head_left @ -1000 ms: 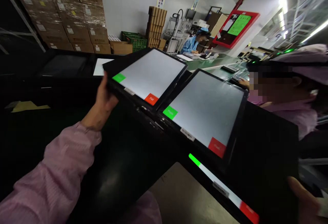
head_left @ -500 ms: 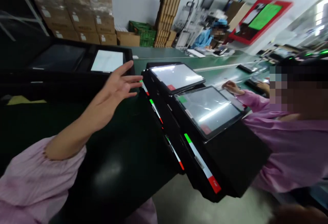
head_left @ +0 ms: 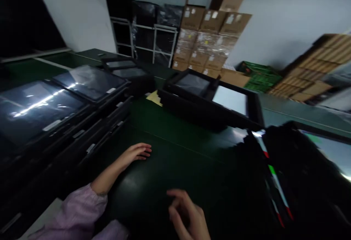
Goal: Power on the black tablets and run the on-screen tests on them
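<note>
My left hand (head_left: 134, 154) is over the dark green tabletop (head_left: 175, 159), fingers stretched out and holding nothing. Lower in the view is my right hand (head_left: 188, 212), empty, its fingers loosely bent and apart from the thumb. On the left, black trays (head_left: 90, 130) are stacked, bearing dark glossy screen panels (head_left: 90, 81); this stack is nearest my left hand. Ahead, another black tray stack (head_left: 192, 104) carries a dark panel (head_left: 193, 83) and a lit white screen (head_left: 230, 100).
At the right edge stands a black stack with red, white and green strips (head_left: 278, 185) and a bright panel (head_left: 333, 152). A yellow sheet (head_left: 155, 98) lies by the middle stack. Cartons (head_left: 204, 46), green crates (head_left: 259, 75) and wooden pallets (head_left: 312, 68) are behind.
The view has swung left, bringing the left-hand tray stack into sight. My left hand has left the strip-edged stack, and my right hand has appeared. The co-workers are out of view.
</note>
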Motion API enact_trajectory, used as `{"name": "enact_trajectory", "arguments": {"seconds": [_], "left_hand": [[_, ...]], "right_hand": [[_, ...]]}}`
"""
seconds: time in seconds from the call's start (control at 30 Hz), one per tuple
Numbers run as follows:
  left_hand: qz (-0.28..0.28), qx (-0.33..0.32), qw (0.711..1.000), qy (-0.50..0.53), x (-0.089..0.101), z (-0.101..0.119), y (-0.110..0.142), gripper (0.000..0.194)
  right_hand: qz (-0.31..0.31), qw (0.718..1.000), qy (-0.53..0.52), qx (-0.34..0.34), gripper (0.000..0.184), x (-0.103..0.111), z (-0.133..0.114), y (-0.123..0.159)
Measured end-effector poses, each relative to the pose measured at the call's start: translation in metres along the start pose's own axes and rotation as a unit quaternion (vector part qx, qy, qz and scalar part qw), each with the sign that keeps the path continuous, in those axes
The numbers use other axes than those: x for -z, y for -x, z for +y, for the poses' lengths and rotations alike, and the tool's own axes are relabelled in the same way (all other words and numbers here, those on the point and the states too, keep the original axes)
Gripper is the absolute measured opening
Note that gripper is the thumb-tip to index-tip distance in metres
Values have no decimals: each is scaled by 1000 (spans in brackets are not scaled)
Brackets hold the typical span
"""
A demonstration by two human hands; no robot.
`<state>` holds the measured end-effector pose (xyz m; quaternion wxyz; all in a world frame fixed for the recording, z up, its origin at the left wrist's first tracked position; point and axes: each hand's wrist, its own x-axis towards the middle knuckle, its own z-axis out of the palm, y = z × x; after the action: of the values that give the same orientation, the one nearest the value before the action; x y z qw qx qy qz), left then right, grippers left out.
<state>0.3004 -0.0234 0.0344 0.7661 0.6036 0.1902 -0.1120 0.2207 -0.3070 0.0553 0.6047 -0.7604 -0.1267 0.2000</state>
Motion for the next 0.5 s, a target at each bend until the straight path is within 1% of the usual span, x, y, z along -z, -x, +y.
{"name": "enact_trajectory", "arguments": {"seconds": [0.03,0.1,0.17,0.2,0.27,0.3,0.33,0.43,0.5], "left_hand": [[23,3,999,27,17,-6,5,24],[55,14,995,79,46,-16,8,18],[69,23,989,129,63,-25,5,16],[68,27,986,151,68,-29,2,15],[57,35,981,184,71,-37,-3,15],[47,41,979,195,69,-41,-5,16],[35,49,977,204,67,-46,-7,16],[-4,74,972,223,61,-57,-8,17],[-23,85,968,235,60,-62,-8,18]], "right_hand": [[-29,1000,-10,4,35,-12,-1,-19],[-89,996,-28,13,43,-31,-10,-54],[-119,992,-38,32,48,-45,-29,-90],[-115,991,-46,47,52,-50,-41,-110],[-98,990,-76,67,60,-58,-69,-155],[-69,991,-92,67,65,-62,-84,-180],[-25,993,-97,61,68,-66,-99,-205],[35,994,-85,62,70,-81,-140,-277],[52,994,-73,56,65,-93,-162,-314]]}}
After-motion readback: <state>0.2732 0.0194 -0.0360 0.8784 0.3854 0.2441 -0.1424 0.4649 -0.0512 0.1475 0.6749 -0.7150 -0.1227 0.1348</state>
